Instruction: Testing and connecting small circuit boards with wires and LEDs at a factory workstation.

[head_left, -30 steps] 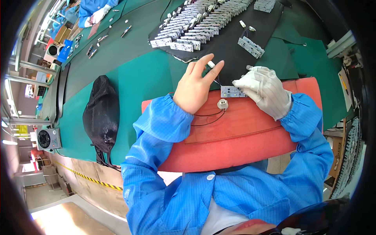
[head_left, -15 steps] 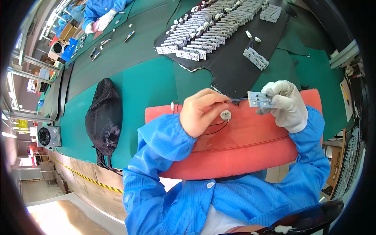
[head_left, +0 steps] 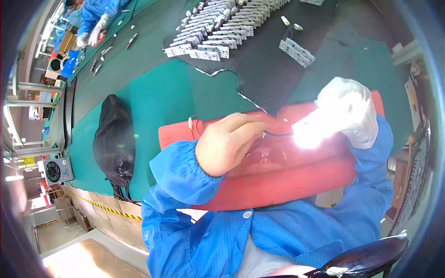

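Observation:
My gloved right hand (head_left: 350, 116) grips a small LED board (head_left: 313, 132) above a red cushion (head_left: 287, 190). The board shines so brightly that its surface is washed out. A thin dark wire (head_left: 280, 134) runs from it to the bare fingertips of my left hand (head_left: 232, 143). Those fingers pinch together around a small wire connector (head_left: 264, 135), mostly hidden by the hand. Near the cushion's left end, a small white connector (head_left: 190, 123) on a thin red wire sticks up.
Rows of LED boards (head_left: 218, 34) stand on a black sheet at the back, with a separate pair (head_left: 296, 52) to their right. A black mesh bag (head_left: 114, 143) lies on the green mat at left. Far left, another person's gloved hands (head_left: 95, 34) work near scattered parts.
The LED board has gone from unlit to glaring white. My left hand has turned palm-down over the white connector that showed beside it. The whole view has shifted slightly.

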A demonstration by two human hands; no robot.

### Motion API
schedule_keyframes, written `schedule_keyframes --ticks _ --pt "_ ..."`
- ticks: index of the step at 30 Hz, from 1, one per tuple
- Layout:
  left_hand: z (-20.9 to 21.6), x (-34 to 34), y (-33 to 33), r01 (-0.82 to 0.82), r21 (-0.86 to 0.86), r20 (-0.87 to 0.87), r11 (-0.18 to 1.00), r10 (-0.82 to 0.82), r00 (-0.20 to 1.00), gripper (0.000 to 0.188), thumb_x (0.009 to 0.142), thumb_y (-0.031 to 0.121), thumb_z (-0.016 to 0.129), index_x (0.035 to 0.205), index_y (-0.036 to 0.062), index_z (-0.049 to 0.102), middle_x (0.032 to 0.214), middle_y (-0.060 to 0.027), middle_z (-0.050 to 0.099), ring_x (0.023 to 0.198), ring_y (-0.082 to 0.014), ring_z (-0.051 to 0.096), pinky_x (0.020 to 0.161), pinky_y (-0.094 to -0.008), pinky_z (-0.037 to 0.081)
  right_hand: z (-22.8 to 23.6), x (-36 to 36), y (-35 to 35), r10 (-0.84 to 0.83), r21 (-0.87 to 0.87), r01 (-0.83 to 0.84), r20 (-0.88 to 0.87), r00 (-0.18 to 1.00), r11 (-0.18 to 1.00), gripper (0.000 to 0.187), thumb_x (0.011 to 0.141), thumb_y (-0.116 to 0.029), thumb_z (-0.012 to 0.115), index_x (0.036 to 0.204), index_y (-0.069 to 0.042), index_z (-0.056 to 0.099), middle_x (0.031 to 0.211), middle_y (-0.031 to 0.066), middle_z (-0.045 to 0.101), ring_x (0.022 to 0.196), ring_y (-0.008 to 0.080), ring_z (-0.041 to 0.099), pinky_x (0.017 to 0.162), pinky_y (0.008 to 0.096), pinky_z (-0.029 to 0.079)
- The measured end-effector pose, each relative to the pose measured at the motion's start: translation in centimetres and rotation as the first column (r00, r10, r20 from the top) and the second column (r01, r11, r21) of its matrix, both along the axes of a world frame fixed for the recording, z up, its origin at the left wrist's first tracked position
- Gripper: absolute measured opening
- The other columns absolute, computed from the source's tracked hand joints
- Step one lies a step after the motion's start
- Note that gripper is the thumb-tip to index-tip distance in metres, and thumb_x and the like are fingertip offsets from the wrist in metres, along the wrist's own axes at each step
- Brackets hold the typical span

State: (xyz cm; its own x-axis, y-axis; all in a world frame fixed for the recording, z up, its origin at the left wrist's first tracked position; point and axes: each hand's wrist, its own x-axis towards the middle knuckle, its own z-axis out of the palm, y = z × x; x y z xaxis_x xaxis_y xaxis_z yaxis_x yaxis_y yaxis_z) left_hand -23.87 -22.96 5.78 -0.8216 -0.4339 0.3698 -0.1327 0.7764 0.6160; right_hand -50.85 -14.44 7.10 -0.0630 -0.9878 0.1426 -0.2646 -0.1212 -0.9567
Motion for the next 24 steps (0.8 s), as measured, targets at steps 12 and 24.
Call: schedule_keyframes --ticks 12,24 --pt "-2.3 -0.9 -0.2 -0.038 -0.116 -0.142 0.992 0.021 0.990 0.034 0.064 0.002 0.074 0.097 0.0010 0.063 0.079 -0.0088 0.060 0.068 -0.0234 0.059 0.059 -0.0329 0.047 0.1 0.8 -0.9 -0.078 0.504 -0.025 0.184 0.980 0.863 0.027 0.082 -0.018 0.060 0.096 0.005 0.062 0.064 0.0118 0.060 0.044 0.0120 0.058 0.035 0.0216 0.049" --pt "-2.1 -0.1 -0.5 -0.043 -0.135 -0.198 0.990 0.016 0.980 0.027 0.066 0.002 0.074 0.091 0.0002 0.065 0.082 -0.0093 0.062 0.072 -0.0236 0.060 0.062 -0.0313 0.049 -0.7 0.9 -0.7 -0.110 0.435 0.008 0.210 0.971 0.901 0.033 0.084 -0.025 0.062 0.099 0.004 0.061 0.063 0.0094 0.060 0.044 0.0100 0.057 0.037 0.0206 0.049"
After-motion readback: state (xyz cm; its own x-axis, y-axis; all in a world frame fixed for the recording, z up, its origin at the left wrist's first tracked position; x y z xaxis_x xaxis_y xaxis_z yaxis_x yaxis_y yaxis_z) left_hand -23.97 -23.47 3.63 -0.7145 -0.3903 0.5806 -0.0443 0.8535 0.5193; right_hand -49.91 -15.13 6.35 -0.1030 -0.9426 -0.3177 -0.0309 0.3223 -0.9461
